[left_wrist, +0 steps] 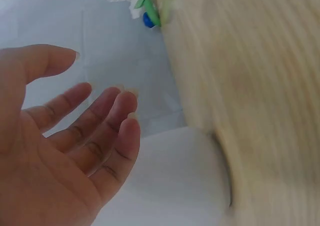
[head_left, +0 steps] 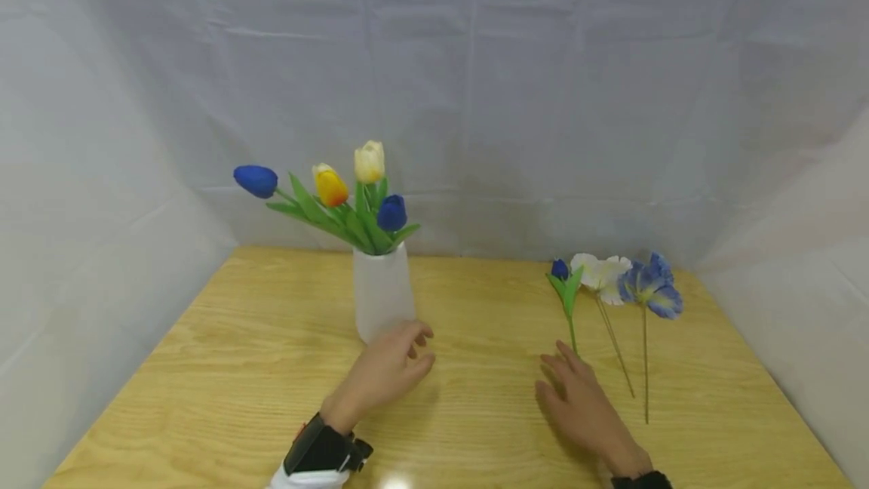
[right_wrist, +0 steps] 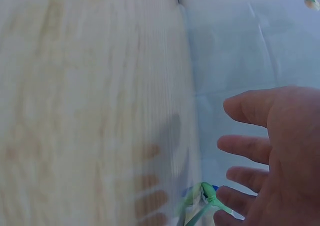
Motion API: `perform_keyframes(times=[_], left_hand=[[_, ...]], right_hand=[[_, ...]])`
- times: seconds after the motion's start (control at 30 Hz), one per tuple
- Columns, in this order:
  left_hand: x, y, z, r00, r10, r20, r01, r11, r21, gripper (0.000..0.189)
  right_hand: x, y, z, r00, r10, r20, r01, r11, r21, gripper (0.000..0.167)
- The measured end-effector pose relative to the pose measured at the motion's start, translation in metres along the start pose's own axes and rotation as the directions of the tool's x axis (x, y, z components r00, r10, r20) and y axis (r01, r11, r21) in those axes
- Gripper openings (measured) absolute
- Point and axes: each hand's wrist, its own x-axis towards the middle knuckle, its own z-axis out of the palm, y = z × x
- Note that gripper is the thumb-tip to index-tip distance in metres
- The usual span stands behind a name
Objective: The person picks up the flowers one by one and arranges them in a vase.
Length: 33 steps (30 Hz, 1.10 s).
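Observation:
A white vase (head_left: 383, 289) stands left of the middle of the table. In it are two blue tulips, an orange-yellow tulip (head_left: 330, 186) and a cream tulip (head_left: 370, 162). My left hand (head_left: 383, 368) is just in front of the vase's base, fingers loosely bent and holding nothing; in the left wrist view the vase (left_wrist: 165, 181) is beside the fingers. My right hand (head_left: 580, 402), fingers spread and nothing in them, hovers by the lower stem of a loose blue tulip (head_left: 560, 270). Whether a fingertip touches that stem is hard to tell.
Right of the blue tulip lie a white flower (head_left: 600, 275) and a blue-purple flower (head_left: 652, 285), thin stems pointing towards me. The wooden table (head_left: 237, 368) is enclosed by a pale cloth backdrop (head_left: 468, 112) behind and at both sides.

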Motion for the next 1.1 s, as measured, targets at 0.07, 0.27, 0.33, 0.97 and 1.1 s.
perform_keyframes(times=[0.07, 0.27, 0.33, 0.97, 1.1], left_hand=[[0.0, 0.0, 0.006, 1.0, 0.016, 0.02, -0.016, 1.0, -0.003, 0.027], [0.002, 0.003, 0.017, 0.999, 0.006, 0.053, -0.007, 1.0, 0.026, 0.029], [0.004, 0.005, 0.02, 0.998, 0.0, 0.07, -0.002, 0.999, 0.035, 0.028], [0.01, 0.012, 0.031, 0.999, -0.014, 0.042, 0.011, 0.997, 0.073, 0.021], [0.011, 0.011, 0.031, 0.999, -0.027, 0.046, 0.023, 0.997, 0.071, 0.021]], right_hand=[[0.0, 0.001, -0.002, 1.0, 0.017, 0.002, -0.017, 1.0, -0.001, 0.048], [-0.001, 0.003, -0.006, 0.997, 0.081, 0.017, -0.081, 0.997, -0.003, 0.049], [-0.001, 0.004, -0.007, 0.995, 0.1, 0.012, -0.1, 0.995, -0.009, 0.049], [0.002, 0.014, -0.015, 0.985, 0.166, -0.042, -0.168, 0.985, -0.048, 0.056], [0.008, 0.015, -0.017, 0.982, 0.179, -0.056, -0.182, 0.981, -0.061, 0.058]])
